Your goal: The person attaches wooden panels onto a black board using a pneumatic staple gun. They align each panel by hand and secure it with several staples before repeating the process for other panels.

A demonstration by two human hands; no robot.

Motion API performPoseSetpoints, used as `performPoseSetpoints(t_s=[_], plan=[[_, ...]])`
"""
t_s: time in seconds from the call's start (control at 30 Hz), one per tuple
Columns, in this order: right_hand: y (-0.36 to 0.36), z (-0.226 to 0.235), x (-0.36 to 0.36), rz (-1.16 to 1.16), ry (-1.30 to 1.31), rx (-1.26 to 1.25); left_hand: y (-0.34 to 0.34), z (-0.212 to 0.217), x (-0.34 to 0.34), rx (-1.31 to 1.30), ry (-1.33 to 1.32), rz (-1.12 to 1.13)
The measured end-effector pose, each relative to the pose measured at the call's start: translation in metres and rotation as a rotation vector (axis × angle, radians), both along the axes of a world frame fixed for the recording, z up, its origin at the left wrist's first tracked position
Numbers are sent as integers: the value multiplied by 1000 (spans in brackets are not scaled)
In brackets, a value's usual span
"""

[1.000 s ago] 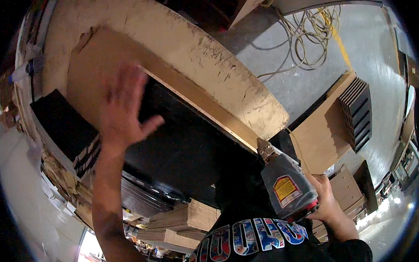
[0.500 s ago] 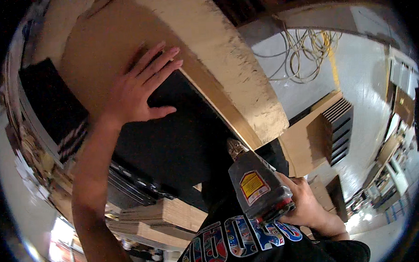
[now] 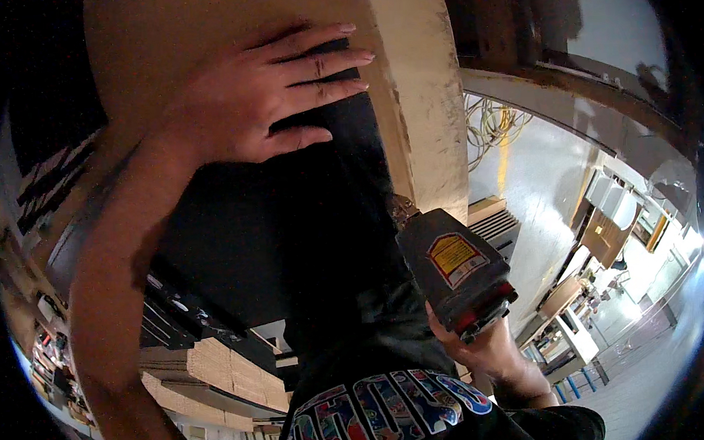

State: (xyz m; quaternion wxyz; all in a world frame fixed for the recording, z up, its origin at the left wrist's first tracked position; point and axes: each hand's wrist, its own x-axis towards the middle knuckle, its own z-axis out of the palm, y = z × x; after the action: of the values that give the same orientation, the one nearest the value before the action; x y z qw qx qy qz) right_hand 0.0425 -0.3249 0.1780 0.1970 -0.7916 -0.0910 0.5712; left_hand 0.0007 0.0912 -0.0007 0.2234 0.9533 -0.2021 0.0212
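Observation:
My left hand lies flat with its fingers spread, its fingertips by the edge where a black panel meets a tan wooden strip. In my right hand is a dark grey staple gun with a yellow and red label on its housing. The metal nose of the staple gun meets the near end of the strip, at the black panel's edge. Its handle is mostly hidden under the housing, with my fingers wrapped round it.
A light tan block runs along the strip's right side. Stacked brown boards stand at the lower left. On the grey floor at right lie a coiled yellowish hose and a slotted stack. Furniture parts stand farther right.
The view has turned and come nearer to the panel. My left hand stays spread near the panel's edge; the staple gun's nose stays near the strip's near end.

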Motion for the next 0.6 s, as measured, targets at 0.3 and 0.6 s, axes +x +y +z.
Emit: performPoseSetpoints(t_s=[0.3, 0.6], plan=[[8, 1, 2, 175, 24, -41, 1, -1, 0, -26, -17, -11], [0, 0, 0, 132, 69, -95, 0, 2, -1, -49, 1, 1]])
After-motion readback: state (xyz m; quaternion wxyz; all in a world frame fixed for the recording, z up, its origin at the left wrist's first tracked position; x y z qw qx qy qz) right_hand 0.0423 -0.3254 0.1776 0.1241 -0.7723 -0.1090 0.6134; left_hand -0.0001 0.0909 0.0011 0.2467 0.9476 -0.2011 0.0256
